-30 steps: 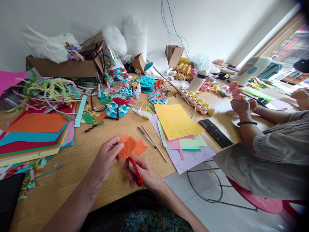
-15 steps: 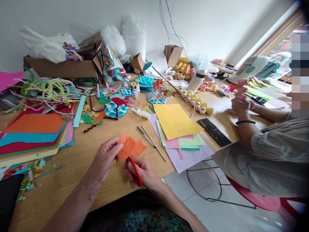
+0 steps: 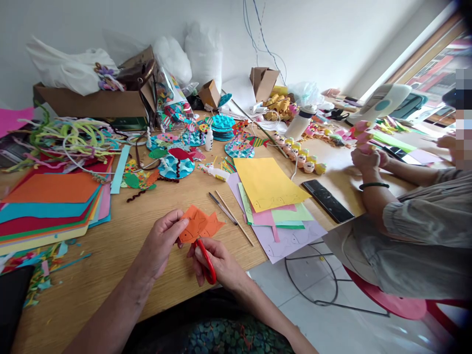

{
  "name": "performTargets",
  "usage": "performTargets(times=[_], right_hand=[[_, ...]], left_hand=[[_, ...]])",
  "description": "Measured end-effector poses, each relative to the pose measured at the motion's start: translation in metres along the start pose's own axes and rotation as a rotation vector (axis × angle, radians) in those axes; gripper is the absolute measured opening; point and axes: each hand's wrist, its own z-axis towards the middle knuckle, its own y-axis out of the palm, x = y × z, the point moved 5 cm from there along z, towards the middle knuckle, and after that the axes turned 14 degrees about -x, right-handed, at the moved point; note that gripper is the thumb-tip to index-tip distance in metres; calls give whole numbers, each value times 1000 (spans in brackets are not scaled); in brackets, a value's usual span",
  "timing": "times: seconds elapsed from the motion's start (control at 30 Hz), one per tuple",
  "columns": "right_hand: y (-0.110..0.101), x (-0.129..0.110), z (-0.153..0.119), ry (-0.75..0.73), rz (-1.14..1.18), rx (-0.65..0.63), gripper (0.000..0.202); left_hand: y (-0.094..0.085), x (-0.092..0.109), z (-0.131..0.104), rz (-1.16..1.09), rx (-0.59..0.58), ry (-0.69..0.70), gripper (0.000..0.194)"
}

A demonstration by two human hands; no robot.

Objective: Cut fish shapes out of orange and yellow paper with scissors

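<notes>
Between the thumb and fingers of my left hand (image 3: 165, 238) is a piece of orange paper (image 3: 199, 223) with fish outlines drawn on it. My right hand (image 3: 217, 260) is closed round the red handles of a pair of scissors (image 3: 208, 263). The scissors meet the lower edge of the orange paper; their blades are mostly hidden. Just beyond my hands lie a dark pen (image 3: 223, 208) and a thin wooden stick (image 3: 236, 219). To their right, a yellow sheet (image 3: 267, 182) with pencilled fish rests on green, pink and lilac papers.
Stacked coloured paper (image 3: 51, 189) and paper scraps (image 3: 40, 275) lie at left. Blue paper fish crafts (image 3: 177, 167) and a glue bottle (image 3: 217, 172) stand beyond. A phone (image 3: 327, 201) lies near the right edge. A co-worker's hands (image 3: 367, 160) hold a pink craft.
My hands and the orange paper stay nearly where they were. The view has shifted very slightly. At the far right, another person's hand shows more.
</notes>
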Motion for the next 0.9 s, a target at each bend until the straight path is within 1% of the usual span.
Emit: performTargets(times=[0.37, 0.67, 0.9], right_hand=[[-2, -1, -1, -1, 18, 11, 51], [-2, 0, -1, -5, 18, 18, 48], [-3, 0, -1, -4, 21, 18, 48]], left_hand=[[3, 4, 1, 10, -18, -1, 22], [3, 2, 2, -4, -26, 14, 21], [2, 1, 1, 17, -37, -1, 21]])
